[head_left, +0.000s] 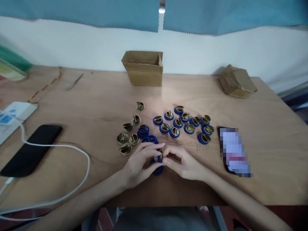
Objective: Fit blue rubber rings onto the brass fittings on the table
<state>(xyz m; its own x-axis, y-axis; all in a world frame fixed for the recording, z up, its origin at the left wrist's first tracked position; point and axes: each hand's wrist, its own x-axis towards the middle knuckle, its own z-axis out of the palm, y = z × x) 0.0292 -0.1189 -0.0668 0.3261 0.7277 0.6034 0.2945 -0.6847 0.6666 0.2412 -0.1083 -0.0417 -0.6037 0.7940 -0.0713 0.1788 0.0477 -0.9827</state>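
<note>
Near the front of the table, my left hand (141, 160) curls its fingers and thumb around a round brass-coloured metal piece (157, 158) with blue on it. My right hand (184, 162) pinches at the right edge of this piece, its thumb and index fingertips close together; the fingers partly hide the contact. Loose blue rings (153, 139) lie just beyond my left fingertips, and another blue ring (158, 171) is below them. To the left sit several round brass-coloured pieces (128, 127) with raised flaps and no blue ring. Several flapped pieces with blue rings (174, 132) lie to the right.
An open cardboard box (145, 75) stands at the back, a crumpled one (237, 81) at back right. A phone (233, 150) lies right; a black phone (31, 150), white cable (88, 166) and power strip (18, 118) lie left. Tweezers (74, 82) rest farther back.
</note>
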